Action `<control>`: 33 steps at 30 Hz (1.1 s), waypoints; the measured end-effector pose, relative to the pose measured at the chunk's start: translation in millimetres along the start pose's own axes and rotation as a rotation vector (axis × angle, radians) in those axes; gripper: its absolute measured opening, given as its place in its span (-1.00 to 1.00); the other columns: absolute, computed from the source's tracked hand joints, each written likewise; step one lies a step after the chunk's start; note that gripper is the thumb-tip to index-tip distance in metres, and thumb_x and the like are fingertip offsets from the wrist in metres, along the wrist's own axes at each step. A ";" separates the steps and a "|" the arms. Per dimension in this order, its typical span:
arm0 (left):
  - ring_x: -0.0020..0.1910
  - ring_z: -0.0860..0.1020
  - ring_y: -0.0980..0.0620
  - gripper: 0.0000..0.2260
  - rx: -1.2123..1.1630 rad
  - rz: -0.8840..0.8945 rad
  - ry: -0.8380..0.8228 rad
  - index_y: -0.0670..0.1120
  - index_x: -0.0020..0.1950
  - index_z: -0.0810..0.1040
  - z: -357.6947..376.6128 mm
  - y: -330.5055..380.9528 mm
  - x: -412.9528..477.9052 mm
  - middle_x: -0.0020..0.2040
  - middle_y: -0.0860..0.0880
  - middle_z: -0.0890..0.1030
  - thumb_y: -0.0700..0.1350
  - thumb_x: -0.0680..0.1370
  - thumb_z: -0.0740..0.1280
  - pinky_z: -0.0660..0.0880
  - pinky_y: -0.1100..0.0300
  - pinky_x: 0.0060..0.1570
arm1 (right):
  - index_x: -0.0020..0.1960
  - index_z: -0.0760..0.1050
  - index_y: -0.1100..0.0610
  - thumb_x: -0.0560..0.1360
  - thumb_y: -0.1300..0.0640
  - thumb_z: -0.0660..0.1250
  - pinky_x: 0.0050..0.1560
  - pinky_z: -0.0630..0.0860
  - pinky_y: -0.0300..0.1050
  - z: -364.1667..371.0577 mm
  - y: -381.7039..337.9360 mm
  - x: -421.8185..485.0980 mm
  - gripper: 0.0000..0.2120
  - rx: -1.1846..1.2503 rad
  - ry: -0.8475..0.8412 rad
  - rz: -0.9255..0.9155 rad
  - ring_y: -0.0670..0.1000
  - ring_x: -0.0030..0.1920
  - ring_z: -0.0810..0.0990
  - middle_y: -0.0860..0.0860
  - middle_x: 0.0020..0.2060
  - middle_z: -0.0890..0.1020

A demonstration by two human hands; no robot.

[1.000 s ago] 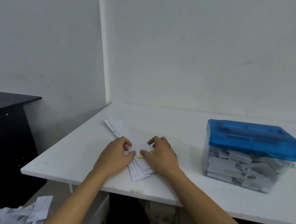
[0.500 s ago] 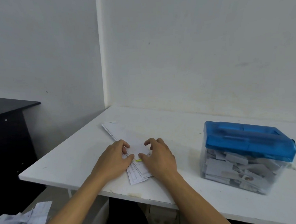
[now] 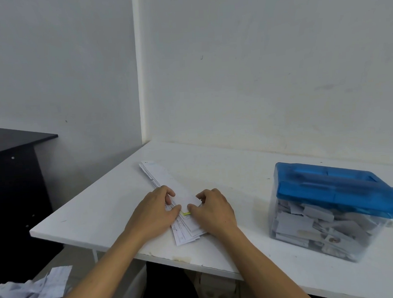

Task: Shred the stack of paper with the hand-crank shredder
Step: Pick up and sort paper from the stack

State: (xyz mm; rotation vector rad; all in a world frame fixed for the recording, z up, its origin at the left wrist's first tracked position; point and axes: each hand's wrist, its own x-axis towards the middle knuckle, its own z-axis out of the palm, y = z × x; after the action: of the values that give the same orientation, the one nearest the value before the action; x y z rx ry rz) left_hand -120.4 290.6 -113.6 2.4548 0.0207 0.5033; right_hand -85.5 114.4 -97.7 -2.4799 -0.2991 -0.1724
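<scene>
Fingers (image 3: pixel 172 211) of my left hand (image 3: pixel 152 216) and right hand (image 3: pixel 215 214) pinched the long white paper stack (image 3: pixel 160 177) on the white surface (image 3: pixel 98 213); the scrap-filled blue-lidded clear shredder (image 3: pixel 332 187) stood apart, stack unfed.

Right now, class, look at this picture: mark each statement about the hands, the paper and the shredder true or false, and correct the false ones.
1. The left hand and the right hand are both on the paper stack. True.
2. The shredder has an empty clear bin. False: it holds many paper pieces.
3. The shredder stands on the white table, to the right of the stack and apart from it. True.
4. The shredder's lid is red. False: it is blue.
5. One hand is turning the crank. False: neither hand touches the shredder.
</scene>
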 end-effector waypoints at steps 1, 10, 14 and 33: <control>-0.03 0.48 0.18 -0.77 0.003 0.001 0.000 0.10 0.17 0.44 0.0 0.0 -0.1 -0.02 0.17 0.49 0.06 0.57 0.41 0.38 0.28 -0.16 | 0.30 0.49 0.00 0.49 -0.15 0.33 0.19 0.48 -0.06 0.4 -0.2 -0.1 -0.57 -0.002 0.000 -0.001 -0.02 0.22 0.50 -0.07 0.21 0.50; -0.02 0.49 0.16 -0.76 0.011 -0.008 -0.009 0.09 0.17 0.44 -0.6 1.3 -0.1 -0.02 0.17 0.49 0.07 0.57 0.41 0.45 0.24 -0.10 | 0.27 0.48 -0.13 0.49 -0.11 0.36 0.03 0.44 -0.14 -3.5 -0.3 -3.4 -0.64 0.057 0.016 -0.031 -0.09 0.09 0.48 -0.14 0.09 0.47; -0.03 0.48 0.19 -0.76 0.014 -0.009 -0.012 0.10 0.16 0.43 -1.0 1.8 -0.1 -0.03 0.18 0.49 0.07 0.57 0.41 0.48 0.22 -0.07 | 0.26 0.47 -0.14 0.49 -0.09 0.37 -0.01 0.43 -0.14 -4.2 -1.6 -5.4 -0.65 0.077 0.033 -0.065 -0.09 0.10 0.49 -0.15 0.08 0.47; -0.24 0.54 0.04 -0.78 -0.198 -0.120 0.053 -0.05 -0.13 0.51 -10.7 12.0 -3.3 -0.22 0.01 0.58 0.05 0.62 0.36 0.44 0.19 -0.23 | 0.04 0.53 0.00 0.54 0.21 0.35 -0.17 0.57 -0.14 -12.7 0.9 -1.3 -0.86 0.732 0.100 0.037 0.00 -0.21 0.69 0.04 -0.24 0.68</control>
State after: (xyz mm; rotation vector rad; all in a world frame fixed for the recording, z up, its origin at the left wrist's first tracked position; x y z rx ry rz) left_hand -128.5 286.6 -100.0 2.2313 0.1330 0.4924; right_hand -87.1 105.8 -88.4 -1.7453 -0.2214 -0.1388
